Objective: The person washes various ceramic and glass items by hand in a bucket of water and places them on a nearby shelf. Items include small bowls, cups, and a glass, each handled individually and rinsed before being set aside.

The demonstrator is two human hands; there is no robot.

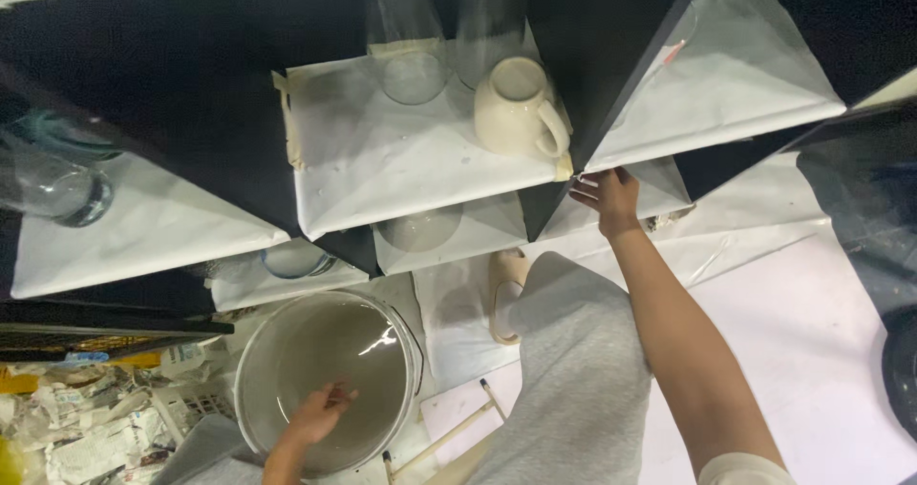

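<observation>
Far left, a clear glass vase (57, 191) sits on the paper-lined shelf (134, 241), well apart from both your hands; crumpled newspaper (91, 428) lies on the floor below it. Your left hand (320, 410) is down in the white bucket (250, 370) of cloudy water, fingers loosely curled at the surface; I can't tell whether they pinch anything under it. A shallow glass bowl (291, 258) sits on the lower shelf just above the bucket rim, the nearest glassware to that hand. On the upper middle shelf stand a round glass (413, 76), a tall clear cylinder (489, 21) and a cream ceramic jug (516, 107). Your right hand (607, 198) is up at the front edge of the black divider (541, 213), fingers spread and resting on it, holding nothing, just below and right of the jug. My read: you're mid-wash, one hand in the water, the other bracing or reaching for the next piece. Next move calls for a firm grip on the jug's handle, lifting clear of the glass beside it, then lowering into the bucket without knocking the rim.
</observation>
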